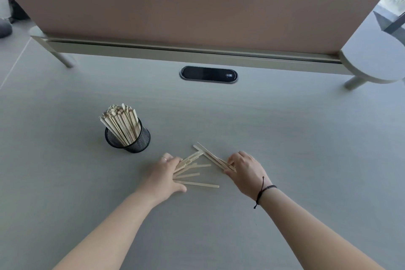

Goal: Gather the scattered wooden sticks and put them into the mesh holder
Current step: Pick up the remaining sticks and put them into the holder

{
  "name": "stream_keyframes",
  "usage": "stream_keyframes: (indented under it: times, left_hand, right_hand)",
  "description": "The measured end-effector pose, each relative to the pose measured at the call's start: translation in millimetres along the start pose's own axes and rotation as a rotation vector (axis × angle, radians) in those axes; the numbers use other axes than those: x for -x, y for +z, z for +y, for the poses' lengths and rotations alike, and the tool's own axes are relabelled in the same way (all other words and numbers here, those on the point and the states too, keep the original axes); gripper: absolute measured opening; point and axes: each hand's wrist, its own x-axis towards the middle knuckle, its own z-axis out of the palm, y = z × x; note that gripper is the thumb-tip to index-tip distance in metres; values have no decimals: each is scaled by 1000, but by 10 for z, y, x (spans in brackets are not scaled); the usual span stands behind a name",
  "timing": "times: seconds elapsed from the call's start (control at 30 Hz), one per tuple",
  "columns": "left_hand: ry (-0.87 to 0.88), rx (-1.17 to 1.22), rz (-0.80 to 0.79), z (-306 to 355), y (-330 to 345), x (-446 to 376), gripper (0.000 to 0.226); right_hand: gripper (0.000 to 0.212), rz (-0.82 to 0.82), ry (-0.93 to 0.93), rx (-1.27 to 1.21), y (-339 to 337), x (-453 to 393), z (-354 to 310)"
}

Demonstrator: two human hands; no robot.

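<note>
Left hand (166, 173): lies flat on the table with fingers stretched out, pressing on the near ends of the loose sticks (192, 169); it grasps nothing.
Right hand (245, 170): fingers curled round the ends of a small bundle of sticks (211, 155) that slants away to the upper left.
Loose sticks: a fanned handful between the two hands, just right of and nearer than the mesh holder (137, 142), well short of it.
Mesh holder: stands upright on the table (285, 138), already packed with sticks (120, 123) that splay out above its rim.
Progress: most sticks seem to be in the holder; this last handful is left to bunch, lift and drop in.
Materials: the sticks are thin, flat, pale wood with rounded tips; the holder is a black round cup of wire mesh; the table is matte grey with a faint grain.
Beyond the holder: a dark oval cable cover (208, 74) set into the table, then a dull pink divider panel (197, 6).
</note>
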Motion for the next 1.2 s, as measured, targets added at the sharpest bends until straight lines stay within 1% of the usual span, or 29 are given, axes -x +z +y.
stream_keyframes:
  times: [0.07,0.1,0.17,0.27,0.33,0.43,0.53,0.57,0.6,0.63,0.67,0.7,0.73,0.87,0.93,1.03,1.07,1.13,1.2]
  left_hand:
    - [2,60,22,-6,23,-21,36]
    - [9,56,25,-3,29,-34,28]
    - [27,-5,35,31,36,-65,21]
    - [57,-113,56,81,61,-117,23]
    - [62,-199,72,104,77,-137,25]
    - [114,-311,115,163,94,-145,24]
    - [123,-449,98,266,139,-146,17]
    - [125,-483,56,304,145,-149,12]
    - [128,-520,17,342,152,-158,13]
    - [141,-566,11,350,175,-180,20]
    - [143,-611,4,363,198,-202,21]
    - [117,-614,-26,400,196,-208,15]
    - [81,-621,-21,446,174,-203,12]
    - [124,-736,13,597,101,-228,20]
    - [116,-713,-11,648,71,-247,23]
    - [59,-564,4,625,61,-294,25]
    - [54,-524,9,612,56,-298,23]
    - [58,-443,18,566,56,-307,17]
    - [54,-326,39,509,45,-314,12]
  right_hand:
    - [23,-35,16,39,-26,-34,-46]
    - [22,-47,25,59,-38,-48,-67]
    - [24,-62,42,99,-63,-77,-105]
    - [34,-78,83,151,-119,-94,-143]
    - [36,-82,120,174,-162,-88,-138]
    - [30,-96,189,183,-214,-68,-104]
    - [24,-117,223,164,-229,-63,-92]
    - [21,-114,217,158,-231,-69,-100]
    - [17,-108,213,152,-230,-80,-107]
    - [13,-102,210,150,-230,-94,-121]
    - [15,-102,213,149,-231,-105,-143]
    - [19,-102,216,153,-236,-115,-171]
    - [22,-97,224,158,-241,-125,-196]
    - [22,-75,245,160,-240,-154,-271]
    - [22,-80,240,162,-242,-159,-288]
    - [13,-45,246,127,-226,-163,-273]
    - [13,-20,255,95,-211,-165,-266]
    - [22,44,276,-23,-193,-180,-239]
    - [22,96,302,-178,-201,-192,-216]
